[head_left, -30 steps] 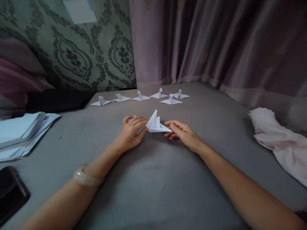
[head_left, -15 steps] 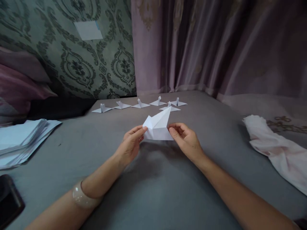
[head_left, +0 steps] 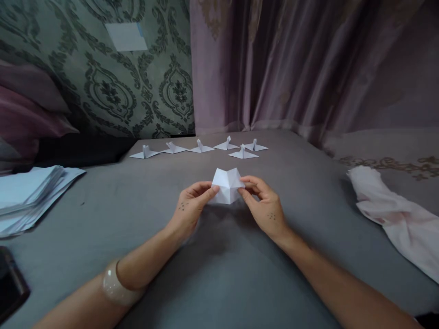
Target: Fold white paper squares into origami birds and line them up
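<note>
A small folded white paper piece (head_left: 227, 185) is held up just above the grey bed surface (head_left: 219, 274), between both hands. My left hand (head_left: 190, 208) pinches its left edge with thumb and fingers. On the other edge, my right hand (head_left: 264, 203) pinches the same way. The piece shows a creased, peaked face toward me. Beyond it, several finished folded paper figures (head_left: 202, 147) stand in a row near the far edge of the surface.
A stack of white paper sheets (head_left: 27, 194) lies at the left. A dark phone (head_left: 10, 285) sits at the lower left edge. A crumpled pale cloth (head_left: 398, 214) lies at the right. Patterned wallpaper and a purple curtain (head_left: 308, 64) close off the back.
Both hands lifted the folded paper off the surface and turned it. Its long pointed shape now looks compact, with the creased face toward me.
</note>
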Available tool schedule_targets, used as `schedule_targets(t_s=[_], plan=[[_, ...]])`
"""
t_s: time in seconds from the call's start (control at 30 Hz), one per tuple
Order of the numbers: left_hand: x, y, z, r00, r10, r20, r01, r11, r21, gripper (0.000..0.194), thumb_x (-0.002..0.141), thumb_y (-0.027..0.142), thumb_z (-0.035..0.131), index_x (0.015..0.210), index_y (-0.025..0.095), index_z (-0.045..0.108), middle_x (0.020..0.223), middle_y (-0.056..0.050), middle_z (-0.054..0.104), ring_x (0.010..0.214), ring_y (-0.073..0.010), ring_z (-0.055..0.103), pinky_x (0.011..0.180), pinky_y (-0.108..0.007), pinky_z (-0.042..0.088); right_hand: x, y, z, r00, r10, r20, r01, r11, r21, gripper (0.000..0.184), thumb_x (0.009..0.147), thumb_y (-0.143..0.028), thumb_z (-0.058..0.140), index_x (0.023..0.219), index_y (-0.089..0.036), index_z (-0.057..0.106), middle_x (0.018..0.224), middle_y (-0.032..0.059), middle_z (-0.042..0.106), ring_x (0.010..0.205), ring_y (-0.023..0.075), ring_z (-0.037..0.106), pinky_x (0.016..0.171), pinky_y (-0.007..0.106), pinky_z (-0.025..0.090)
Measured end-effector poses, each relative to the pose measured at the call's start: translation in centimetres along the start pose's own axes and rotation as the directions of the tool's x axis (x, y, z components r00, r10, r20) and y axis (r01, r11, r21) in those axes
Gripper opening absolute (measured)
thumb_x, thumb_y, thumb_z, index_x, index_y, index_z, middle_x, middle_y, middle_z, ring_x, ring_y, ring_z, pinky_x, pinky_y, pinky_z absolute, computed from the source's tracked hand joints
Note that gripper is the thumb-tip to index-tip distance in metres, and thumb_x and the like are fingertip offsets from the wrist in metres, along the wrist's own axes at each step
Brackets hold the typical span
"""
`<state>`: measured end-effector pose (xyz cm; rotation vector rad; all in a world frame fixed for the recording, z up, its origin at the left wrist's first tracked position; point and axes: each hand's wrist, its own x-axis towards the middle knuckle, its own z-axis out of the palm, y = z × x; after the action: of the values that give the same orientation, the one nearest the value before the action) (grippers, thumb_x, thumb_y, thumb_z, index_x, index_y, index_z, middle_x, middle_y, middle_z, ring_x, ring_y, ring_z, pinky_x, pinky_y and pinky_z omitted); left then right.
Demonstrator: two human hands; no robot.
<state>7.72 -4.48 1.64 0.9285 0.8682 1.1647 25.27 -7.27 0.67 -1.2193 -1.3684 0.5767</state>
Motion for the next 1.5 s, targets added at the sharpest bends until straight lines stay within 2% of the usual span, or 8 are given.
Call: schedule_targets(t_s=[0.2,0.33,0.53,0.77,0.9,1.0,1.13,1.5], plan=[[0.4,0.0,-0.7,0.979,0.179,0.101,-0.196,0.959,0.205,0.035,0.073,0.026,0.076,0.106,0.022,0.065,0.082,0.001,0.065,0.075,-0.0108,0.058,0.071,-0.023,0.045,0.4,0.2,-0.4,1.0,0.028,0.002,-0.028,0.999,-0.047,0.017,0.082,-0.028,0.064,0.096,-0.023,0.071,0.082,0.0002,0.069,0.075,0.0138,0.063,0.076,0.028,0.051],[0.2,0.0,-0.9,0.956,0.238,0.172,-0.292,0.825,0.483,0.021,0.076,0.027,0.073,0.097,0.02,0.072,0.085,-0.001,0.063,0.081,-0.0127,0.057,0.077,-0.024,0.043,0.5,0.2,-0.5,0.999,0.047,-0.001,-0.047,0.997,-0.055,0.018,0.079,-0.027,0.067,0.096,-0.022,0.072,0.083,0.0004,0.071,0.076,0.0138,0.064,0.076,0.028,0.051],[0.2,-0.1,-1.2,0.921,0.336,0.197,-0.38,0.665,0.643,0.012,0.08,0.029,0.07,0.09,0.023,0.073,0.089,-0.003,0.072,0.088,-0.0194,0.061,0.085,-0.032,0.043,0.2,0.2,-0.4,0.996,0.048,0.079,-0.046,0.999,-0.024,0.014,0.08,-0.025,0.066,0.092,-0.024,0.073,0.083,-0.001,0.072,0.077,0.0127,0.063,0.076,0.026,0.05],[0.3,0.5,-1.4,0.785,0.51,0.352,-0.606,0.515,0.607,0.004,0.08,0.024,0.07,0.083,0.023,0.073,0.104,-0.006,0.064,0.096,-0.0181,0.059,0.091,-0.033,0.043,0.4,-0.1,-0.7,0.969,0.073,0.234,-0.099,0.99,0.101,0.01,0.08,-0.029,0.068,0.088,-0.027,0.074,0.085,-0.0009,0.071,0.08,0.0136,0.063,0.078,0.027,0.049],[0.4,0.7,-1.5,0.818,0.437,0.375,-0.575,0.637,0.514,0.004,0.079,0.024,0.072,0.082,0.021,0.071,0.116,-0.008,0.064,0.11,-0.0208,0.058,0.1,-0.036,0.041,0.8,-0.2,-1.0,0.972,0.039,0.231,-0.063,0.993,0.098,0.009,0.078,-0.03,0.07,0.085,-0.027,0.075,0.094,0.0018,0.065,0.083,0.0132,0.061,0.076,0.027,0.049],[0.4,0.5,-1.4,0.872,0.329,0.362,-0.463,0.793,0.395,0.006,0.079,0.024,0.073,0.081,0.019,0.07,0.103,-0.007,0.069,0.103,-0.0193,0.061,0.094,-0.033,0.045,1.0,-0.4,-1.2,0.973,0.015,0.228,-0.042,0.993,0.112,0.008,0.078,-0.03,0.071,0.083,-0.025,0.073,0.106,0.0041,0.062,0.091,0.0143,0.061,0.08,0.028,0.049],[0.1,0.1,-1.0,0.94,0.222,0.26,-0.288,0.924,0.251,0.012,0.075,0.025,0.076,0.079,0.018,0.068,0.089,-0.003,0.067,0.085,-0.0147,0.061,0.077,-0.027,0.048,0.7,-0.8,-1.0,0.949,0.075,0.307,-0.124,0.982,0.144,0.014,0.079,-0.034,0.068,0.087,-0.023,0.07,0.091,0.003,0.069,0.087,0.0154,0.064,0.083,0.031,0.049],[-0.9,0.0,0.5,0.979,0.104,0.175,-0.129,0.983,0.134,0.032,0.07,0.026,0.079,0.09,0.018,0.055,0.081,0.001,0.061,0.074,-0.0109,0.058,0.067,-0.023,0.046,-0.1,-2.3,-0.7,0.909,0.127,0.398,-0.191,0.974,0.124,0.025,0.089,-0.039,0.055,0.097,-0.022,0.072,0.09,0.003,0.073,0.085,0.0165,0.066,0.08,0.031,0.05]])
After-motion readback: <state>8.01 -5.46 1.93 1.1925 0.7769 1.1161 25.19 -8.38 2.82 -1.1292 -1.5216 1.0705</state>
